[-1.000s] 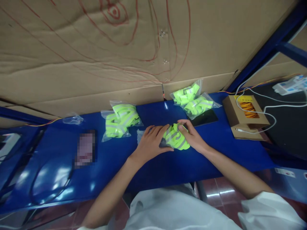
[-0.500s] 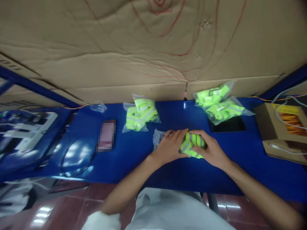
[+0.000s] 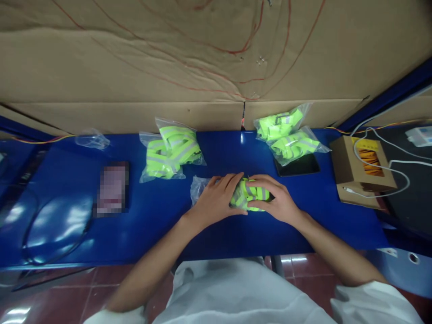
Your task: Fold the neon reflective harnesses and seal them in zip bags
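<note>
A folded bundle of neon yellow-green strap with grey reflective stripes point(image 3: 259, 193) lies between my two hands, low over the blue table point(image 3: 216, 238). My left hand point(image 3: 219, 195) is wrapped round the bundle's left side, where some clear plastic covers it. Fingers and thumb of my right hand point(image 3: 278, 200) grip its right side. A clear plastic bag point(image 3: 198, 188) shows from behind my left hand. Further back on the left are bagged yellow-green straps point(image 3: 172, 153). Two more bagged bundles point(image 3: 293, 143) lie at the back right.
A pixelated pinkish rectangular item point(image 3: 112, 189) lies on the left. An empty-looking clear bag point(image 3: 92, 139) is at the back left. Under the right bags sits a dark flat object point(image 3: 299, 165). A cardboard box point(image 3: 361, 168) with orange contents and white cables stands right; cardboard point(image 3: 135, 67) rises behind.
The view has shifted to the right, so things on the table appear further left. Both hands stay around the bundle, and my right fingers have moved slightly over its top.
</note>
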Available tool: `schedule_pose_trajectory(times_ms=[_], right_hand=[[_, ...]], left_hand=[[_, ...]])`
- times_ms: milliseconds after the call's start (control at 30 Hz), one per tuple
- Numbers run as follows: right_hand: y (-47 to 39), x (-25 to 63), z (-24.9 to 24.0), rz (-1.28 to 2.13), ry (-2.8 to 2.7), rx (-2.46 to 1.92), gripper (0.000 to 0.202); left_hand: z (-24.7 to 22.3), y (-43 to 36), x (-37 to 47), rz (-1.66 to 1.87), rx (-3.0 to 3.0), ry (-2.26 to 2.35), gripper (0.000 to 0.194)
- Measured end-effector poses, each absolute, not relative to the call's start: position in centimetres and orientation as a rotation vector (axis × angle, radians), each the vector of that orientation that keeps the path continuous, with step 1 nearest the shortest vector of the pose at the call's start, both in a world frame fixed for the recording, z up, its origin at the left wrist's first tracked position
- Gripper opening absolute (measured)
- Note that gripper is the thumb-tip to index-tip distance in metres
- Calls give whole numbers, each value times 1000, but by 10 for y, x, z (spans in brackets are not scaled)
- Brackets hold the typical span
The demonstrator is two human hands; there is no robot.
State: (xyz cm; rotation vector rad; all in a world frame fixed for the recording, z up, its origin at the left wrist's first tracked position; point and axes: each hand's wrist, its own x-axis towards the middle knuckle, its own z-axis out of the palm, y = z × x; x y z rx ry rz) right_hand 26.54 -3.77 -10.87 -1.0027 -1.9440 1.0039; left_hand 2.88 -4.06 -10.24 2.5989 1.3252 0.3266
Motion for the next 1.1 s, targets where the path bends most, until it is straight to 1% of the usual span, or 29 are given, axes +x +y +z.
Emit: schedule_pose_trajectory(times_ms=[200, 400, 533, 633, 700, 800, 900, 967, 1100], right_hand=[[-39, 263, -104, 1023, -2007, -974, 30], [-40, 255, -110, 868, -2013, -1053, 24], [-43, 246, -114, 691, -1929, -1214, 23], [-46, 244, -114, 657, -1927, -1223, 17], [-46, 246, -113, 716, -1957, -1191, 17], [-44, 254, -111, 961, -1979, -1158, 28], [-41, 262, -110, 1158, -1989, -1159, 36], [-39, 264, -109, 1215, -1991, -1154, 39], [-37, 262, -109, 1283, -1934, -1137, 46]], left_hand=[[-102, -41, 30, 297, 2577, 1361, 112], [-96, -46, 34, 242, 2645, 1333, 95], [-88, -49, 40, 153, 2734, 1362, 96], [-84, -51, 44, 94, 2752, 1380, 95], [-82, -51, 45, 72, 2737, 1378, 93], [-80, -48, 43, 64, 2681, 1336, 95], [-77, -43, 39, 21, 2631, 1253, 93], [-75, -39, 36, 0, 2594, 1201, 90], [-72, -35, 32, 10, 2533, 1180, 90]])
